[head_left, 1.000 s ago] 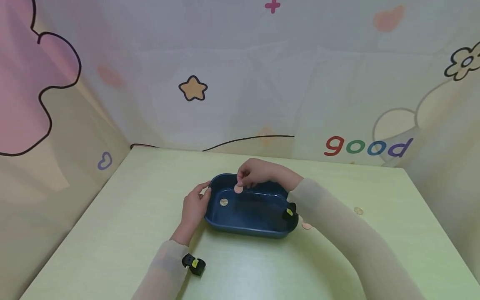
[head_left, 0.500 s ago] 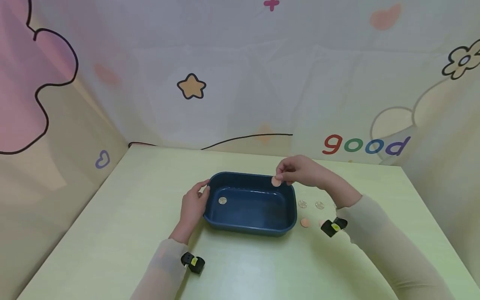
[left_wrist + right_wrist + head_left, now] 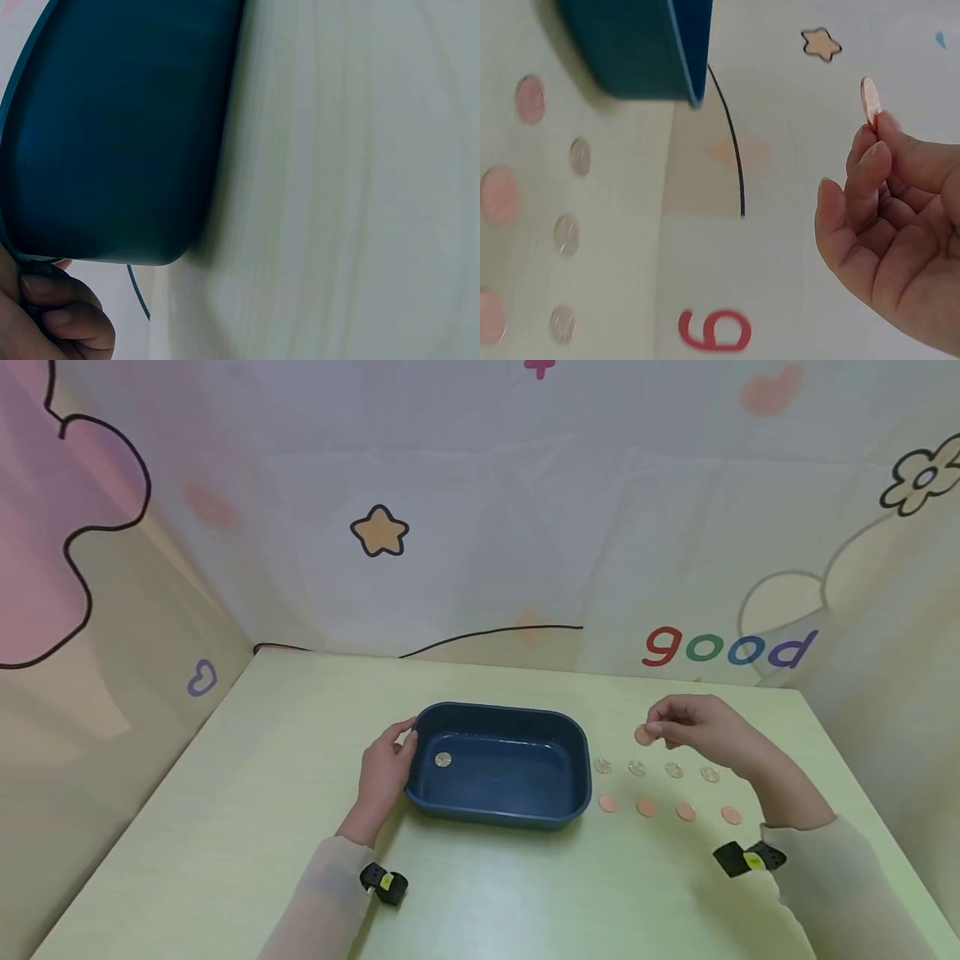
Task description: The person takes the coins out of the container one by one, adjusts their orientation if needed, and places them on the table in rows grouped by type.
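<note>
A dark blue rectangular plastic basin (image 3: 502, 818) stands mid-table, one pale gold coin (image 3: 443, 760) lying inside near its left end. My left hand (image 3: 382, 771) grips the basin's left rim, and in the left wrist view its fingers (image 3: 75, 319) curl beneath that rim. To the right of the basin, my right hand (image 3: 705, 727) pinches a copper-coloured coin (image 3: 869, 100) between thumb and fingertips, raised over the table. Below this hand, several pale gold coins (image 3: 637, 768) form a back row. Several copper-coloured coins (image 3: 686, 812) form a row in front of them.
The pale yellow-green table (image 3: 480, 902) meets a printed cloth backdrop (image 3: 480, 543) at its back edge, with cloth at both sides too. Black wrist cameras (image 3: 385, 884) sit on both sleeves. The basin's right wall is close to the nearest coins.
My right hand has moved from over the basin to the right with the copper-coloured coin, uncovering the coin rows. My left hand stays on the basin's rim.
</note>
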